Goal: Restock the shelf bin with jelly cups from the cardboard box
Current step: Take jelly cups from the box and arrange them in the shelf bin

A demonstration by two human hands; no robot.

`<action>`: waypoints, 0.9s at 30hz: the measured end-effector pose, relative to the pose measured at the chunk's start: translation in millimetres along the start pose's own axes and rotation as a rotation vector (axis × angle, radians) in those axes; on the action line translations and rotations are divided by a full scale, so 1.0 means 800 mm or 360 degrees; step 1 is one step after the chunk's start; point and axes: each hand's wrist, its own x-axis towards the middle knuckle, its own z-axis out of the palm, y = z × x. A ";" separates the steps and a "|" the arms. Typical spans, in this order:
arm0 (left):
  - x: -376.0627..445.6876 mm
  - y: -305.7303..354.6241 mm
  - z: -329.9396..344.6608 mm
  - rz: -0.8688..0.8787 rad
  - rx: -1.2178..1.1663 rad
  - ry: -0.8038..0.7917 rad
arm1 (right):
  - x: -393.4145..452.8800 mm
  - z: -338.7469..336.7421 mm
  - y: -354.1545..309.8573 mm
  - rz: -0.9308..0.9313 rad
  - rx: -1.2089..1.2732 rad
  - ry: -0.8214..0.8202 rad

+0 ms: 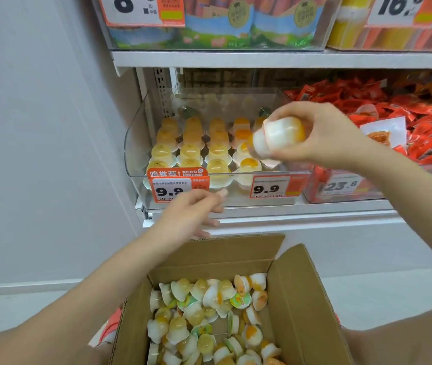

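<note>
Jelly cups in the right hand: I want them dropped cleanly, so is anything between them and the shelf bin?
Nothing visible blocks the way. The right hand holds two jelly cups above the right side of the open-topped shelf bin, near its front. Cups already stand in rows below; the front right corner looks free. The left hand is lower, outside the bin.

bin (141, 119) open-topped, right column (270, 164) free

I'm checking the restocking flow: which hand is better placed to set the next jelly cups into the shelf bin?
The right hand: it grips two jelly cups over the shelf bin, above its right-hand rows. The left hand holds nothing, lower, between bin and cardboard box.
</note>
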 end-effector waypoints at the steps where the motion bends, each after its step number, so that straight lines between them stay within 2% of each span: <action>1: 0.009 -0.007 -0.011 0.0179 0.0431 0.0157 | 0.024 -0.012 0.003 0.0007 -0.0237 0.0012; 3: 0.025 -0.023 -0.031 0.0333 0.0944 0.0285 | 0.064 -0.023 0.011 0.0013 -0.0668 -0.0189; 7: 0.039 -0.029 -0.042 0.0340 0.1129 0.0332 | 0.095 0.004 0.041 -0.0015 -0.1211 -0.0762; 10: 0.039 -0.027 -0.038 0.0382 0.1351 0.0320 | 0.097 0.026 0.062 -0.0039 -0.1309 -0.0969; 15: 0.041 -0.026 -0.036 0.0396 0.1427 0.0292 | 0.098 0.050 0.079 -0.0014 -0.1322 -0.1084; 27: 0.042 -0.028 -0.033 0.0449 0.1469 0.0343 | 0.094 0.068 0.094 0.0063 -0.1291 -0.1125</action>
